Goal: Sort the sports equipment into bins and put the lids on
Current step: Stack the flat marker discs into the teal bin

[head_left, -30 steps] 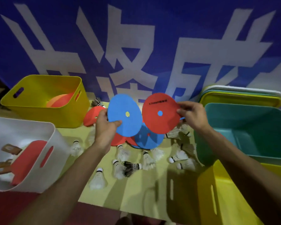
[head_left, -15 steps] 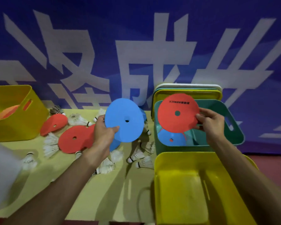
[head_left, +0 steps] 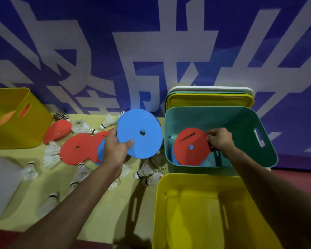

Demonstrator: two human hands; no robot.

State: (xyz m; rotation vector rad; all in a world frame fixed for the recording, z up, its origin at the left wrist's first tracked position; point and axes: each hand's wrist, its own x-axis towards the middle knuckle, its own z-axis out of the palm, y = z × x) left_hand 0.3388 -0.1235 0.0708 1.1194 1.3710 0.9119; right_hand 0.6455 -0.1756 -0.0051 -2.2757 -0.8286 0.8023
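Seen from your head camera, your left hand (head_left: 115, 150) grips a blue disc (head_left: 139, 133) by its lower-left edge, thumb across the face and fingers behind. You hold it tilted up towards you above the table (head_left: 106, 203), its right edge just beside the left wall of the teal bin (head_left: 241, 123).

Your right hand (head_left: 220, 141) pinches the right edge of a red disc (head_left: 190, 146) with curled fingers, down inside the teal bin. That disc carries black print near its top and sits over a second blue disc (head_left: 174, 157) lying in the bin. You cannot tell whether the two touch.

Left of your left hand, overlapping red discs (head_left: 77, 148) lie on the table, with a bent red disc (head_left: 57, 131) further back and a blue one partly hidden behind your wrist. White shuttlecocks (head_left: 86, 128) are scattered around them and towards you.

On your right, the near yellow bin (head_left: 187, 221) stands just in front of the teal bin. A stack of lids (head_left: 210, 99), yellow, teal and white, stands on edge behind the teal bin.

At far left, the far yellow bin (head_left: 34, 123) holds something orange (head_left: 5, 117). A blurred white bin (head_left: 0, 186) shows at the lower left edge. A blue banner (head_left: 151, 51) with large white characters fills the background.
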